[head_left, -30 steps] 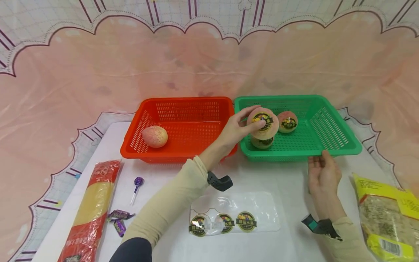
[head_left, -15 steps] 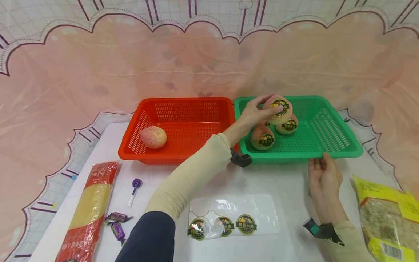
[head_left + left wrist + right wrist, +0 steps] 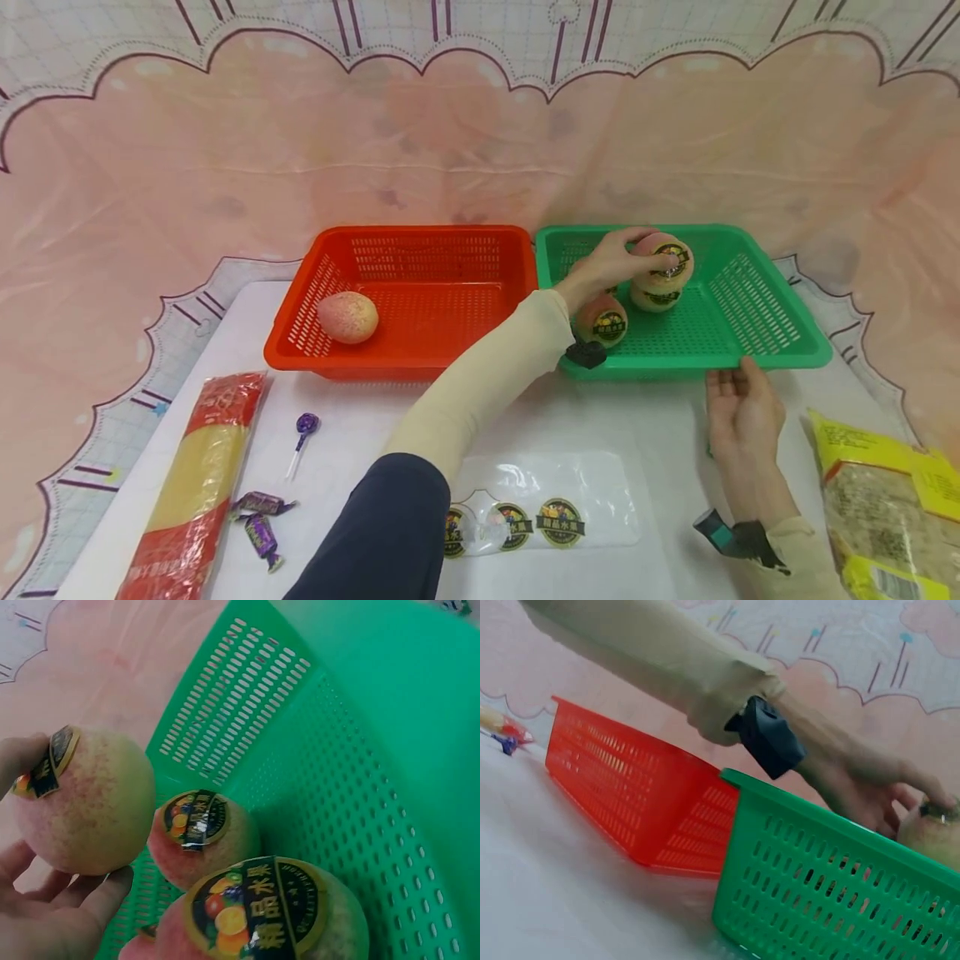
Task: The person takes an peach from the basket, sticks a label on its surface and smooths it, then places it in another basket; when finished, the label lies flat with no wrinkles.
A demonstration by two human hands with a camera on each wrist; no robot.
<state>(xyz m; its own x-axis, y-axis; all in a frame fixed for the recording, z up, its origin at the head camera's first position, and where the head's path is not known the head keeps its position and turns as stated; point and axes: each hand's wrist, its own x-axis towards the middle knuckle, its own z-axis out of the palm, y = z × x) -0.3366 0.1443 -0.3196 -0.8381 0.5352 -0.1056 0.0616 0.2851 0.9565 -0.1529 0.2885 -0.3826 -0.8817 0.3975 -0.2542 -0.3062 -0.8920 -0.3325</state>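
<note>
A peach (image 3: pixel 681 268) with a round black-and-gold sticker is gripped by my left hand (image 3: pixel 613 265), which reaches over the green basket (image 3: pixel 795 361). The left wrist view shows the thumb at the sticker and the fingers (image 3: pixel 52 900) curled beneath the fruit. Below it in the basket lie more stickered peaches, one (image 3: pixel 658 300) partly covered by the held fruit and one (image 3: pixel 606 323) near the front-left corner. A further one is mostly hidden by my left hand. My right hand (image 3: pixel 746 417) holds the basket's front rim, thumb at the top edge and fingers under it.
At left, a red basket (image 3: pixel 405 364) with one peach (image 3: pixel 347 317) adjoins the green one. A noodle packet (image 3: pixel 198 483), a lollipop (image 3: pixel 306 425) and wrapped candies (image 3: pixel 262 502) lie at left. A clear stickered sheet (image 3: pixel 600 500) lies in front, a yellow bag (image 3: pixel 885 500) at right.
My left hand has carried the peach rightward across the green basket, then lowered it toward the back peach. The right hand has stayed at the front rim.
</note>
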